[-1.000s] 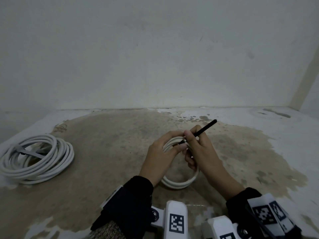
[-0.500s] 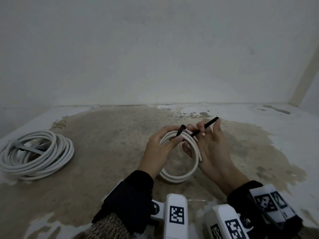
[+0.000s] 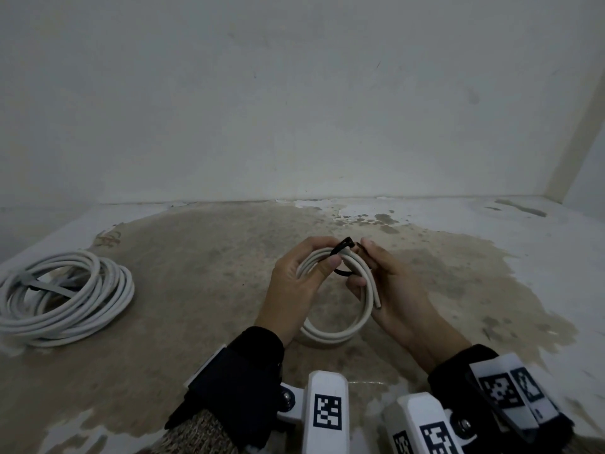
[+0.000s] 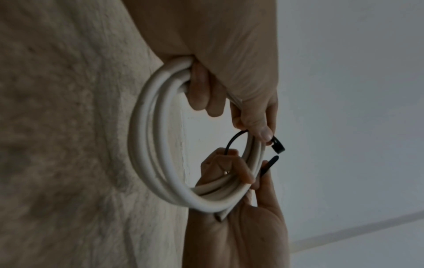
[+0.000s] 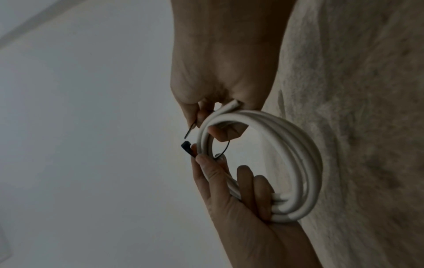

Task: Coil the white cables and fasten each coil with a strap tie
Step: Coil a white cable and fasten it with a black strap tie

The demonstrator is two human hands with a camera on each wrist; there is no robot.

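I hold a small white cable coil [image 3: 330,334] upright above the floor between both hands. My left hand [image 3: 330,255] grips its top left, and the thumb pinches the head of a black strap tie [image 3: 344,247] against the cable. The tie loops round the strands [image 4: 231,140]. My right hand [image 3: 362,258] pinches the tie's tail [image 4: 269,166] between thumb and forefinger, and its other fingers curl through the coil [image 5: 298,154]. The tail's tip [image 5: 188,132] sits just short of the head [image 5: 186,145], with a small gap between them.
A larger white cable coil [image 3: 68,299], bound with a grey tie [image 3: 49,286], lies on the floor at the left. The stained floor [image 3: 203,290] meets a white wall behind, with a corner at the far right.
The tie's tail, which pointed up and to the right, has been bent round the coil by my right hand, so its tip now meets the head. The coil stays in my left hand.
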